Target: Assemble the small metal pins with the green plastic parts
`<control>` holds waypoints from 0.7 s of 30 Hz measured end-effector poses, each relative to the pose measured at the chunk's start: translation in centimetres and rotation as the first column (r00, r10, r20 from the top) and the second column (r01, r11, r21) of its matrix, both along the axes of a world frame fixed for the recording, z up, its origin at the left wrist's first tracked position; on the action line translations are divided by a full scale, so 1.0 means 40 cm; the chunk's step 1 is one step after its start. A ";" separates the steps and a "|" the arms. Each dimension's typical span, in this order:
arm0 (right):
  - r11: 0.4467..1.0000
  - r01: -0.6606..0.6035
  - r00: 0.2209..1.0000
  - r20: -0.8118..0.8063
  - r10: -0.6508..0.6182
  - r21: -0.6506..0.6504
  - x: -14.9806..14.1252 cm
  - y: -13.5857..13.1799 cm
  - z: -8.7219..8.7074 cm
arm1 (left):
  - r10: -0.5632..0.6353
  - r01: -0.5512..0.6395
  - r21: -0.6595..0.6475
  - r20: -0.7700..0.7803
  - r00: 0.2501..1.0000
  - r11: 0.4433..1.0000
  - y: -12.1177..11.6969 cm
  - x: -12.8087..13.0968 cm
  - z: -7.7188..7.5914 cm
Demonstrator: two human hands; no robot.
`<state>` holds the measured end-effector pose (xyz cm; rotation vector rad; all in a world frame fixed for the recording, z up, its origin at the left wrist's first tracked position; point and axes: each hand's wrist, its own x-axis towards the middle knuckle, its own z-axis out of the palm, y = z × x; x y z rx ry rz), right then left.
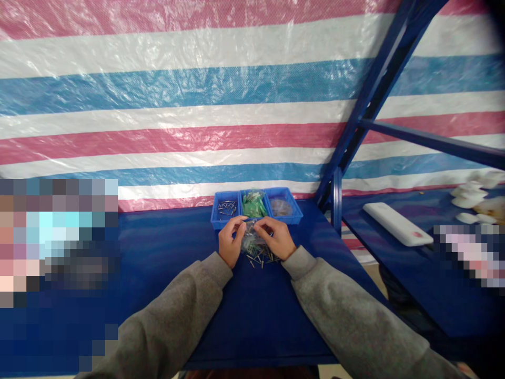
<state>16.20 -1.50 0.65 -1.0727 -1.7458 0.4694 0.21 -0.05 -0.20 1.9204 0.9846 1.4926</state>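
Note:
My left hand [231, 241] and my right hand [277, 238] meet over a small clear plastic bag [249, 237] on the blue shelf top [177, 252]. Both pinch its upper edge between fingers and thumb. Green pieces and metal bits show faintly inside it. Below the bag lies a loose pile of small metal pins [261, 258]. Just beyond my fingertips stands a blue three-compartment tray [252, 210]. Its left compartment holds metal pins, the middle one green pieces in plastic, and the right one a round, clear packet.
A striped pink, white and blue tarpaulin [197, 95] hangs behind the shelf. A blue steel rack upright [355, 121] rises at right. On a lower blue shelf lie a white oblong box [396, 223] and several white lumps [467, 195]. Pixelated patches hide parts of both sides.

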 end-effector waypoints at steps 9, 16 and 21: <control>0.994 -0.037 0.995 -0.097 0.027 -0.101 -0.003 0.006 -0.018 | 0.019 -0.018 0.022 -0.008 1.000 1.000 -0.003 0.002 -0.005; 0.995 -0.046 0.997 -0.072 0.040 -0.093 -0.001 0.006 -0.013 | 0.051 -0.046 0.102 -0.046 0.998 0.994 -0.009 0.004 -0.002; 0.997 -0.032 0.999 -0.026 0.031 -0.069 -0.005 0.000 -0.003 | 0.070 -0.061 0.153 -0.051 0.996 0.986 -0.015 0.007 0.001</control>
